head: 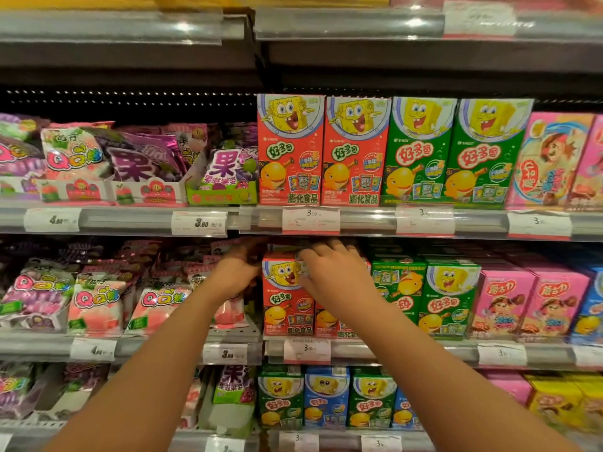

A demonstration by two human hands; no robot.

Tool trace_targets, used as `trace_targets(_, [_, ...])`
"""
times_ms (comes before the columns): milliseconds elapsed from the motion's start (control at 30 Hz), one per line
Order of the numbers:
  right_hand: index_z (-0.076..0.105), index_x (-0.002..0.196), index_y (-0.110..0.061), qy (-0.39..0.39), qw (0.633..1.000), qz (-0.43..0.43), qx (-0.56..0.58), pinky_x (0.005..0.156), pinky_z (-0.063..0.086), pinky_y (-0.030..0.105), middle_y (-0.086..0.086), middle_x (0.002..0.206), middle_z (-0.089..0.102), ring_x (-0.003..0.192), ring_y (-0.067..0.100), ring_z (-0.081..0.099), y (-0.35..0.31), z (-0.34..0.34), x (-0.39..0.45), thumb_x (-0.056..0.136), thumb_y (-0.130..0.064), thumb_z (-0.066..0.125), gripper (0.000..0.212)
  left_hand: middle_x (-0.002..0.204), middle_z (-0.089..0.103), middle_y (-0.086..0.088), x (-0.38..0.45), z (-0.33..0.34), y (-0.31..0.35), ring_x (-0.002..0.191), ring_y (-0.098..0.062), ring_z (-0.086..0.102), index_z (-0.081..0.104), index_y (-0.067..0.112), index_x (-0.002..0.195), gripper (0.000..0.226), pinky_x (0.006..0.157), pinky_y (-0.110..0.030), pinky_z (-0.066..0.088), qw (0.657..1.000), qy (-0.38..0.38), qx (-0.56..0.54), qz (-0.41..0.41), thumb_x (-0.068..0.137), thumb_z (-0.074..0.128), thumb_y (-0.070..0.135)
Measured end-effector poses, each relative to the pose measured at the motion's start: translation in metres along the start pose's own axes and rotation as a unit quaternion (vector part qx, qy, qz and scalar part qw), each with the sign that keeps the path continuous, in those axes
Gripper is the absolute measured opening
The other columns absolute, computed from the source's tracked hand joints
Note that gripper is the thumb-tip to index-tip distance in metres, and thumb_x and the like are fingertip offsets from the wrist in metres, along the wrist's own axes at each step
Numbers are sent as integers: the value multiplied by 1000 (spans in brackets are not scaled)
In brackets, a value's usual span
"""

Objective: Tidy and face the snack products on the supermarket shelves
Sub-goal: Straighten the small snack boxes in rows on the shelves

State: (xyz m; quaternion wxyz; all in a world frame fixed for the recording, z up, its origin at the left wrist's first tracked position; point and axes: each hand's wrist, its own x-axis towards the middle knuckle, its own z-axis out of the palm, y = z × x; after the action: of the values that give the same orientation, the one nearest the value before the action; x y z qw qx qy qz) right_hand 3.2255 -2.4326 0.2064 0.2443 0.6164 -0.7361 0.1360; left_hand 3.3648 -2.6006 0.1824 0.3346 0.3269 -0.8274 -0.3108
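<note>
Reaching into the middle shelf [424, 349] at frame centre, both hands flank a red snack box [285, 298]. The left hand [239, 272] is curled against the box's left side; whether its fingers pinch it cannot be told. The right hand [336, 275] lies spread over the box's upper right corner and a second red box [329, 321] beside it. Green boxes [424, 295] stand just right. Candy bags [98, 298] fill the left.

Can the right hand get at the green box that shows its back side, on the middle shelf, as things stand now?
Probably yes. The right hand rests on the red boxes directly beside that green box, whose front and top edge stand uncovered, with nothing between them.
</note>
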Motion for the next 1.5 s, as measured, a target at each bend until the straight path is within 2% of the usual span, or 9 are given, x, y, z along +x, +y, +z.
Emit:
trace_targets(100, [57,131,-23,-4,1000,15,12,103,40,47,3,128,65,126,31,51,-1,0,4,95,-37,62,39,100,73,-5,-1,0,3,84,-38,69,59,25,138,49,61,-40,57,999,16,-28,-8,94,63,4])
trace_targets(300, [55,134,-25,-25,999,28,38,103,41,43,3,126,67,125,31,52,4,-5,8,96,-36,62,40,100,76,3,-3,-7,5,97,-35,71,65,23,128,39,79,-55,59,998,-10,-56,-27,92,70,9])
trace_targets(433, [56,134,-27,-30,997,23,60,100,43,42,3,123,67,121,31,54,8,-10,8,97,-37,61,38,110,74,-10,-4,-12,5,103,-41,68,62,31,123,39,82,-60,56,998,-28,-33,-33,90,74,15])
trace_targets(667, [56,135,-24,-3,998,8,57,95,45,46,6,120,69,118,33,56,6,-6,5,97,-33,60,39,97,74,25,-5,-14,-6,90,-7,72,61,54,108,40,69,-30,59,999,-31,-35,0,88,76,23])
trace_targets(900, [55,135,-23,62,997,-36,36,97,44,49,4,125,64,118,32,55,13,1,-12,96,-37,58,41,100,75,2,-23,-12,3,92,-26,72,64,35,124,35,82,-46,60,997,41,-66,-20,95,66,16])
trace_targets(1000, [58,133,-19,102,992,-39,57,96,44,48,4,128,61,117,30,53,24,2,-35,93,-32,60,42,88,74,10,-40,-9,4,73,-8,69,65,32,116,25,67,-28,57,987,159,0,19,94,66,21])
trace_targets(1167, [65,125,-15,148,985,18,89,96,45,45,5,129,64,115,29,57,69,5,-89,90,-24,62,36,129,59,-6,-66,20,3,117,-33,58,51,27,131,51,96,-59,50,975,163,123,89,92,39,57])
trace_targets(1367, [70,118,-12,156,983,87,41,89,51,44,5,120,68,106,30,62,153,-5,-143,85,-14,70,33,118,64,-16,-86,93,77,106,-39,56,68,6,118,37,94,-55,44,890,218,247,316,93,52,28])
trace_targets(1500, [71,115,-7,150,981,122,1,86,52,47,10,119,70,102,37,64,218,-19,-157,79,-7,73,36,116,67,-13,-78,140,123,106,-36,58,70,6,117,32,92,-52,48,875,177,262,366,90,61,21])
